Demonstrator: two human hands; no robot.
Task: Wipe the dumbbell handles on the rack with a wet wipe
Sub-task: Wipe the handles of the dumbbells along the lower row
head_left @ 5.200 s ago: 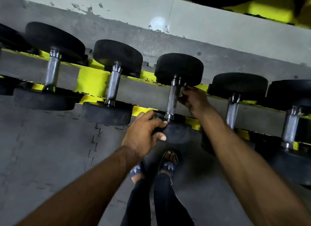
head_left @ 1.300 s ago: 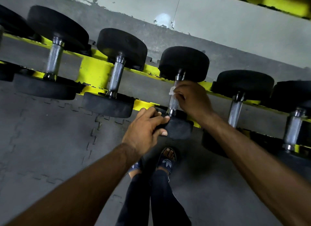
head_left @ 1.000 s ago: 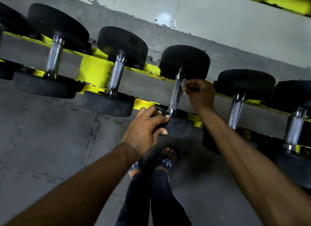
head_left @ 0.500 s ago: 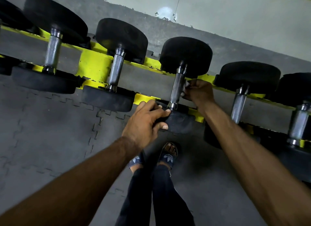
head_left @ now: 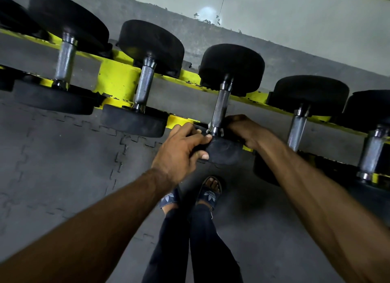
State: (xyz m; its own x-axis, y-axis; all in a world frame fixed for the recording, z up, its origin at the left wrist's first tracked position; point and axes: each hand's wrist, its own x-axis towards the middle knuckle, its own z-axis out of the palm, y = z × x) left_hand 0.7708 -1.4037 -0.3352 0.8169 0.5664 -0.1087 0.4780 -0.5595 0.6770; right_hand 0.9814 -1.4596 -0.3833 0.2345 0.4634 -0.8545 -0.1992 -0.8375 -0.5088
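Mid-wipe: left hand (head_left: pixel 179 152) clamps black rubber dumbbell head (head_left: pixel 224 153), right hand (head_left: pixel 245 129) at knurled chrome handle (head_left: pixel 220 106) base, grip unclear; neighbouring handle next.

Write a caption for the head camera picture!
Left hand grips black rubber dumbbell head; right hand holds its steel handle.

The only readable sign is a pale trefoil logo (head_left: pixel 209 196) on each dark-blue sandal (head_left: pixel 207 200).
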